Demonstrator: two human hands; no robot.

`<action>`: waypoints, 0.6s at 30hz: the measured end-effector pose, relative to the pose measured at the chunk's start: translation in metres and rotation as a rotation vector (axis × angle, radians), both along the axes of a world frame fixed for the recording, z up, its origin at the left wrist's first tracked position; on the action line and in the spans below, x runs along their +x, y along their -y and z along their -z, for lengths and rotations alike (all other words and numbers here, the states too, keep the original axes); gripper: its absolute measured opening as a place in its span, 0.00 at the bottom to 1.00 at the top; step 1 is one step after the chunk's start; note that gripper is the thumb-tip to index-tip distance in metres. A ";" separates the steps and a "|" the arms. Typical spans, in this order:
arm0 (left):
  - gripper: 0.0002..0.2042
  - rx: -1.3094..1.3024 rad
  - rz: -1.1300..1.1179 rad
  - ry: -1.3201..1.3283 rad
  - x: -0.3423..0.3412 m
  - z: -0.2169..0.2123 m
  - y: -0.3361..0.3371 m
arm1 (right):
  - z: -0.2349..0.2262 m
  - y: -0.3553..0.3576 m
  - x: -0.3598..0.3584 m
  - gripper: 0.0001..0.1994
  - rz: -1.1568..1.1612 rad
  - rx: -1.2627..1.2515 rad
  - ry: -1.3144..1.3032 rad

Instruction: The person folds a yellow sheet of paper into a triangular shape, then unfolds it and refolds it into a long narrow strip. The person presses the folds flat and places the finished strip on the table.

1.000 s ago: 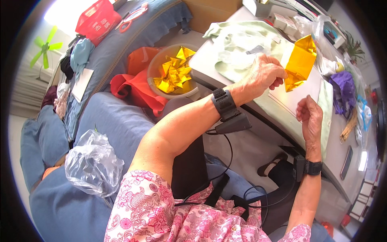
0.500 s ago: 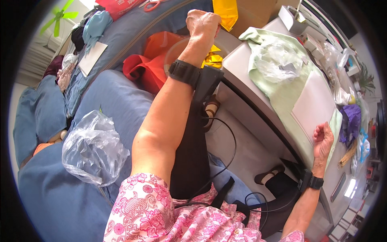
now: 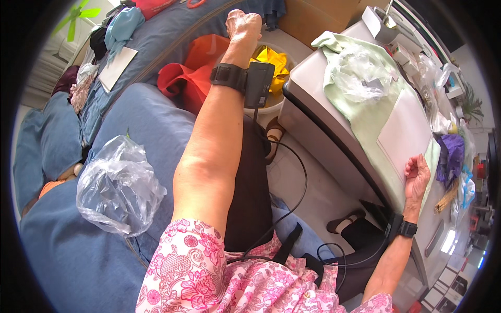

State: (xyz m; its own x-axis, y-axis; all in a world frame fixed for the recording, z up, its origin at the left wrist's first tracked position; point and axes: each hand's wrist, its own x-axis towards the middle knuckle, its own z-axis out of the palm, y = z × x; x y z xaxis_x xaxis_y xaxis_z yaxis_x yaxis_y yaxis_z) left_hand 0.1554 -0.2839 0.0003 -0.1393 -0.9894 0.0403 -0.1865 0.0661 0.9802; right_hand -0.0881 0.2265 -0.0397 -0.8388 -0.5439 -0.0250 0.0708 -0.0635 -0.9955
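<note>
At the top centre my left hand (image 3: 243, 28) is closed in a fist, knuckles up, beside the rim of a pale round bin. Its fingertips are hidden, so whatever they may hold cannot be seen. Crumpled gold foil (image 3: 275, 65) lies in the bin (image 3: 270, 109). A red-orange bag-like piece (image 3: 180, 78) spreads left of the wrist. My right hand (image 3: 416, 175) rests with loosely curled fingers, nothing visible in them, at the edge of white sheets (image 3: 404, 125) on a light green cloth (image 3: 347, 107).
A crumpled clear plastic bag (image 3: 122, 188) sits on the blue sofa (image 3: 141, 112) at left. Another clear bag (image 3: 362, 75) lies on the cloth-covered white table (image 3: 308, 78). A cardboard box (image 3: 313, 21) stands behind. Black cables (image 3: 302, 177) loop near my legs.
My left hand has shifted slightly left. The gold sheet that hung beside it at the top is gone from there, and more gold foil shows in the bin. My right hand stays nearly still.
</note>
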 end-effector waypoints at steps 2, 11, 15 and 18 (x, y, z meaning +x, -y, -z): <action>0.06 0.007 -0.008 -0.041 -0.005 0.001 -0.006 | -0.002 -0.003 0.002 0.11 -0.002 -0.004 0.004; 0.10 -0.379 0.276 -0.210 -0.029 -0.001 -0.034 | -0.009 -0.015 0.007 0.12 0.045 -0.011 -0.033; 0.11 -0.346 0.387 -0.179 -0.045 -0.019 -0.090 | -0.020 -0.010 0.016 0.13 0.112 -0.023 -0.017; 0.10 -0.445 0.488 -0.108 -0.071 -0.016 -0.135 | -0.028 -0.016 0.015 0.14 0.143 -0.008 -0.012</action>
